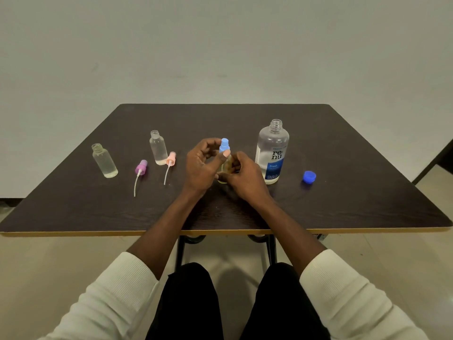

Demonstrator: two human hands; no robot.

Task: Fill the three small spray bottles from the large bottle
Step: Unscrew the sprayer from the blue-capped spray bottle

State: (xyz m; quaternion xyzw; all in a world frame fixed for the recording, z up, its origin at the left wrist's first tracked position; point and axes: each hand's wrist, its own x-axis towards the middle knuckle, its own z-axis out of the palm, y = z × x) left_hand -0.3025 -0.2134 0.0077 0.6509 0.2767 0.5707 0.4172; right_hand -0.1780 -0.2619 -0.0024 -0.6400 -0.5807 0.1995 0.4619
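At the middle of the table my right hand [241, 176] grips the body of a small spray bottle [225, 169]. My left hand [202, 163] pinches its light blue spray head [224, 145] between thumb and fingers. The large bottle [271, 153] with a blue label stands open just right of my hands, about half full of clear liquid. Its blue cap [309, 177] lies further right. Two small clear bottles [105, 161] [158, 147] stand uncapped on the left, each with a little liquid at the bottom. A purple spray head [140, 168] and a pink spray head [170, 159] lie beside them, tubes pointing toward me.
The dark wooden table [343, 204] has a yellow front edge and stands against a pale wall. My legs are under its near edge.
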